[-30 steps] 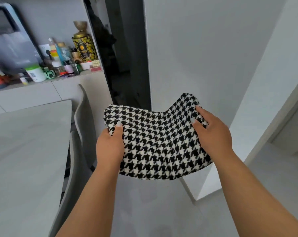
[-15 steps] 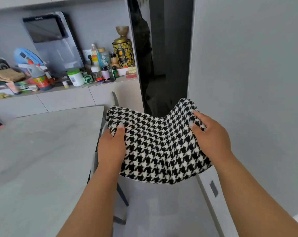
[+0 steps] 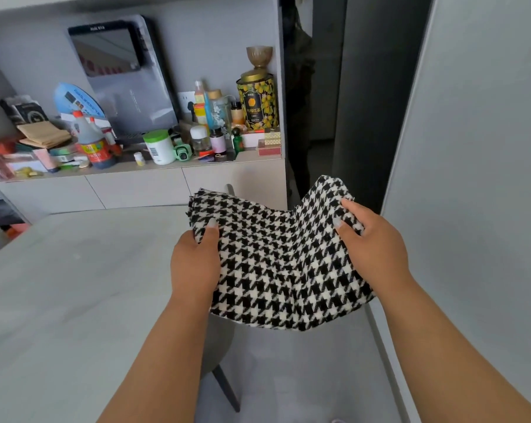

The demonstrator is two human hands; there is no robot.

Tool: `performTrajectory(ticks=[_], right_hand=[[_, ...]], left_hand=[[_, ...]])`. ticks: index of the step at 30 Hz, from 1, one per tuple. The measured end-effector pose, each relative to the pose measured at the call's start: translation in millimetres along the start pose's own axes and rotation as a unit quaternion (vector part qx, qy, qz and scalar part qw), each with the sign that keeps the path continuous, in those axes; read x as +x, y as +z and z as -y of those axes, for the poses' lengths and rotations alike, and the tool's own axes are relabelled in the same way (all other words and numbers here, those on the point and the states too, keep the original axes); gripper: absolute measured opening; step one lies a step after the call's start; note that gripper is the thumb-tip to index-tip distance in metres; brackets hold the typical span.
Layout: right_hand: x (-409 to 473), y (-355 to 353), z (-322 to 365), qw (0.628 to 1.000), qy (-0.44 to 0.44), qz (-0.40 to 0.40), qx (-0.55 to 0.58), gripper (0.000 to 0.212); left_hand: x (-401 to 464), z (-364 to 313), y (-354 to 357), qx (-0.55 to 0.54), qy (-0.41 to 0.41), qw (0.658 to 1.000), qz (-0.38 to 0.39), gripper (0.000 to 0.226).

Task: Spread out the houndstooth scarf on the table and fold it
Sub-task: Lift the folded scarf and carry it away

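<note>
The black-and-white houndstooth scarf point(image 3: 276, 257) is a folded pad held in the air just past the right edge of the pale grey table point(image 3: 75, 285). My left hand point(image 3: 195, 264) grips its left side, thumb on top and fingers underneath. My right hand point(image 3: 374, 248) grips its right side the same way, and that side curls upward. The scarf sags in the middle and touches nothing else.
A grey chair point(image 3: 218, 340) stands under the scarf at the table's right edge. Behind the table a counter point(image 3: 142, 172) is crowded with bottles, jars, a yellow-patterned tin point(image 3: 258, 100) and a water dispenser point(image 3: 121, 74). A grey wall point(image 3: 471, 178) stands close on the right.
The view has swung left, bringing the table and counter into the frame. Both hands keep the same grip, and the scarf now hangs closer to the table's edge.
</note>
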State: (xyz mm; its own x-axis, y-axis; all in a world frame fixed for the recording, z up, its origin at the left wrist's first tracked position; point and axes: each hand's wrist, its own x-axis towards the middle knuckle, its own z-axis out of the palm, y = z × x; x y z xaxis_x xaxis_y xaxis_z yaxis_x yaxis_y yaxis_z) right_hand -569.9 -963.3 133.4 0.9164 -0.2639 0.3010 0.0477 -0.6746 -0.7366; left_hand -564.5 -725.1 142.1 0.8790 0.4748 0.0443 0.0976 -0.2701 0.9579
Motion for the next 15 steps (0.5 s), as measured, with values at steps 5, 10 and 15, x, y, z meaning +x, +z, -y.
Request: performTrajectory(ticks=[5,10,15], right_hand=[[87,38,-2,0.999,-0.035,0.033,0.008,0.045],[176,76,3,0.994,-0.073,0.083,0.021,0.044],[234,121,18,0.986,-0.100,0.127,0.051,0.043]], left_hand=[[67,-5,35,-0.001,-0.016,0.999,-0.045,0.039],[132,-14,69,-0.002,-0.037,0.995,-0.090,0.038],[182,-15,73,-0.005,-0.054,0.988,-0.144,0.036]])
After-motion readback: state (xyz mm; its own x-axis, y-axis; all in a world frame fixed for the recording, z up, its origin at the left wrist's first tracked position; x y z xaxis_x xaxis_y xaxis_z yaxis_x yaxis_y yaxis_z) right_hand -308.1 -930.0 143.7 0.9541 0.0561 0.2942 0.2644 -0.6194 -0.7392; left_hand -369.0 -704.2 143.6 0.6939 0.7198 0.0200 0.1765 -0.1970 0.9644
